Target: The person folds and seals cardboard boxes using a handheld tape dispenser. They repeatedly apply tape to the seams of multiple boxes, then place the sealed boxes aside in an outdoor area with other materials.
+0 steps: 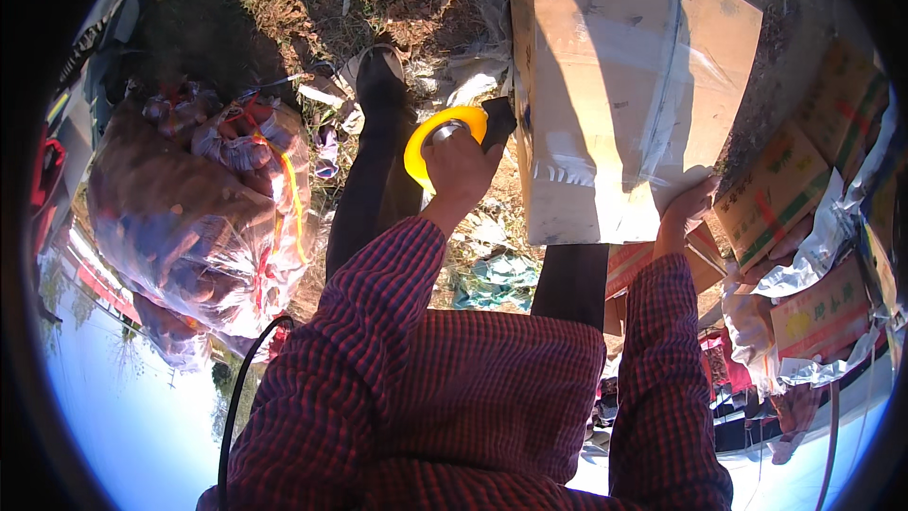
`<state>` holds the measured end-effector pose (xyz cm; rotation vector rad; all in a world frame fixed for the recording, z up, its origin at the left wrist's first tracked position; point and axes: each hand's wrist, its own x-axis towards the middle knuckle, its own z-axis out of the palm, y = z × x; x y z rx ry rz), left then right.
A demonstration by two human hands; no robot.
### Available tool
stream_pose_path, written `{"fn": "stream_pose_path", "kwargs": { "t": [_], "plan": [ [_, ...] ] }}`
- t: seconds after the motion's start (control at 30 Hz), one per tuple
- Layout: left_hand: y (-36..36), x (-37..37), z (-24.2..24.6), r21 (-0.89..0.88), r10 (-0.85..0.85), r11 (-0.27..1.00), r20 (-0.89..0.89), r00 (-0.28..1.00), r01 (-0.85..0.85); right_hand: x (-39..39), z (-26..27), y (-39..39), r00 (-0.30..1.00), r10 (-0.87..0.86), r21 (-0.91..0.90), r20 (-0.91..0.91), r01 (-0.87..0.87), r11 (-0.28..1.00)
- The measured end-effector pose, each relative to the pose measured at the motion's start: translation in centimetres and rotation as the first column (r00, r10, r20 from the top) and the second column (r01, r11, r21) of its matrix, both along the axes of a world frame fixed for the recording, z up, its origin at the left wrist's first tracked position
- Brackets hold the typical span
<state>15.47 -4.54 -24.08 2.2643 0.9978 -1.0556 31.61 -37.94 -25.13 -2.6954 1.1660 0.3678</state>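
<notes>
My left hand grips what looks like a hand-held tape dispenser, with a yellow ring and a black end pointing at the carton. That end is close to the left side of a large cardboard box; whether they touch I cannot tell. Shiny clear tape runs along the seam on the box's upper face. At the near right corner of the box, my right hand holds the edge, with some fingers out of sight. The box is in front of my right leg, partly in shadow.
Bulging clear plastic bags of brownish produce, tied with red and yellow ribbon, stand at the left. Printed cartons and white plastic sheeting crowd the right. Litter and a green crumpled sheet lie on grassy ground. A black cable curves by my left arm.
</notes>
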Motion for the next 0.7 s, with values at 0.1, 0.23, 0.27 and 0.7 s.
{"fn": "stream_pose_path", "kwargs": {
  "t": [0.1,0.23,0.27,0.7],
  "plan": [
    [-3.1,1.9,-2.3,0.105,0.211,0.973,-0.035,0.977,-0.206,0.0,0.0,-0.1,0.999,0.024,-0.001,0.028,-0.024,1.000],
    [-4.8,3.9,-7.7,0.291,0.650,0.696,0.133,0.748,-0.657,-0.2,0.8,0.7,0.997,0.074,0.050,-0.027,-0.073,0.996],
    [-4.8,5.0,-8.3,0.285,0.677,0.670,0.145,0.722,-0.685,-0.2,1.0,0.9,0.998,0.064,0.026,-0.016,-0.064,0.998],
    [-1.0,0.3,-2.2,-0.163,0.513,0.849,0.482,0.710,-0.502,-3.1,7.2,1.5,0.945,-0.241,0.559,0.222,0.079,0.825]
  ]
}}
